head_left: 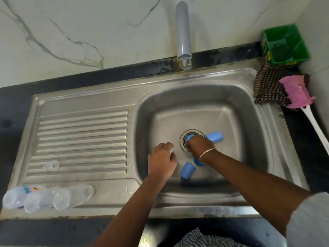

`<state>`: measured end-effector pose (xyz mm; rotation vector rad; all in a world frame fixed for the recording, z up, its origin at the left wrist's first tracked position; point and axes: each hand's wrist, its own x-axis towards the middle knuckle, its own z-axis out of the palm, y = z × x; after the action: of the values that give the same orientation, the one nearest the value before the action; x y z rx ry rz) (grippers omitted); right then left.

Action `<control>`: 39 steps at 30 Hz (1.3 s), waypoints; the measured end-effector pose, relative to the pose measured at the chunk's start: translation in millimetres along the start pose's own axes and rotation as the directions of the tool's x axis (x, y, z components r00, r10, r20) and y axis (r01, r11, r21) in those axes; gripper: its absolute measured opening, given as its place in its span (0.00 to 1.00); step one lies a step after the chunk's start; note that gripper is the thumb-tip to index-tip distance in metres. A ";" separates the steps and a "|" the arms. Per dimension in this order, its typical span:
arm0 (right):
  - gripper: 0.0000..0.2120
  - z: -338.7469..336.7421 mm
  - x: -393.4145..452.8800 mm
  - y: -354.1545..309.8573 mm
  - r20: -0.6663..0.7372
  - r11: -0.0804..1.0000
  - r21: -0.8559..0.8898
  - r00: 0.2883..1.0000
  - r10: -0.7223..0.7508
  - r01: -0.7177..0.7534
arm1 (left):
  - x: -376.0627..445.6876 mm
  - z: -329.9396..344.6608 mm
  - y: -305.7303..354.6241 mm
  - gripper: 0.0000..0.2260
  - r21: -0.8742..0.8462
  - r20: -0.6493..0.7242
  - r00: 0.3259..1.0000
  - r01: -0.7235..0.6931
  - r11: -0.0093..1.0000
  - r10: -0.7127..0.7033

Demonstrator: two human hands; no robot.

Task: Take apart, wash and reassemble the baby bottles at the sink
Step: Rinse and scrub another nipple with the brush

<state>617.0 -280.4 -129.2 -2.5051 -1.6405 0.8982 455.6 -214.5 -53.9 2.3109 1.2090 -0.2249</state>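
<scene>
Blue caps [214, 137] are lying in the shiny grey sink [195, 82]. At two o'clock, a green tub [300, 49], checked brown cloth [267, 86] and pink brush [293, 93] are sitting.

A single wide-angle head view looks steeply down from above the front edge of a steel sink [231, 81], facing the marble wall and the tap [183, 32] at the top of frame. The basin sits close, right of centre; the draining board [80, 139] fills the left. Both forearms enter from the bottom edge. Straight lines bow toward the borders.
</scene>
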 end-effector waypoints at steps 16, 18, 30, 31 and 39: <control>0.08 -51.0 -50.9 -27.5 0.229 -0.143 0.970 0.940 0.252 -0.198 | 23.8 -8.6 13.2 0.07 -0.642 0.019 0.986 -0.113 0.758 0.163; 0.08 -52.8 -57.0 -27.9 0.260 -0.184 0.957 0.944 0.202 -0.224 | 20.2 -14.0 13.8 0.09 -0.631 0.024 0.978 -0.147 0.762 0.208; 0.10 -67.1 -72.1 -54.9 0.118 0.016 0.992 0.961 0.250 -0.126 | 5.3 -37.7 -0.6 0.13 -0.721 0.048 0.953 -0.173 0.670 0.298; 0.09 -68.5 -72.3 -57.5 0.119 0.025 0.991 0.962 0.247 -0.129 | 6.0 -40.1 -2.3 0.13 -0.732 0.049 0.955 -0.164 0.661 0.291; 0.03 -78.1 -73.9 -66.8 0.130 0.056 0.988 0.962 0.240 -0.147 | 4.7 -58.2 -21.5 0.12 -0.827 0.174 0.959 0.019 0.561 0.223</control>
<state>576.7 -290.3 -9.6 -1.5703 -0.1916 1.2806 435.8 -171.0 -13.9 1.4336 0.7725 0.0862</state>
